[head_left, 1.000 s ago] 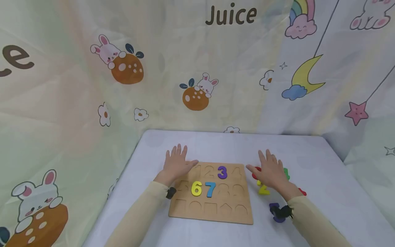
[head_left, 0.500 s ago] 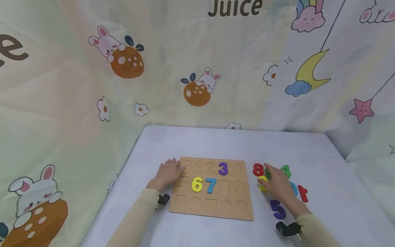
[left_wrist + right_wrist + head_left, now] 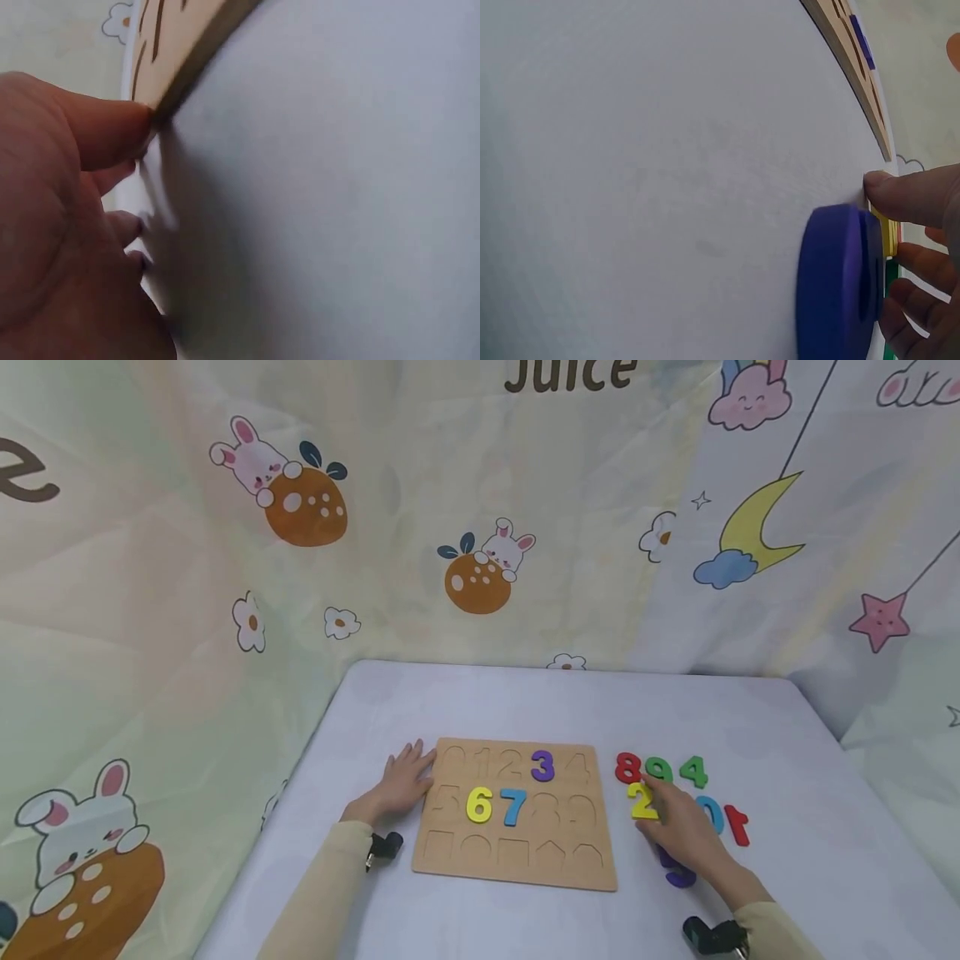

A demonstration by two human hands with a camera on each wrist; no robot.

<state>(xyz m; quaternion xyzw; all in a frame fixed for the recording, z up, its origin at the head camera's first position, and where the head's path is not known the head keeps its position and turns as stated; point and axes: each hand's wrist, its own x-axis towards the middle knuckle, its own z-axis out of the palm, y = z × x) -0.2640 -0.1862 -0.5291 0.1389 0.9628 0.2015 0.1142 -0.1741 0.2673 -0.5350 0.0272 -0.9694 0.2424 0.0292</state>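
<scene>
Uncovering the green nine [image 3: 668,770], the right hand [image 3: 687,831] is singling out the yellow two [image 3: 643,813] by the board's [image 3: 487,832] right edge, fingers parted, grip unclear; the left hand [image 3: 402,783], relaxed, is touching the left edge.

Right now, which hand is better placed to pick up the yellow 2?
The right hand, I'd say: it is already at the yellow 2, while the left hand is across the board, touching its left side.
</scene>
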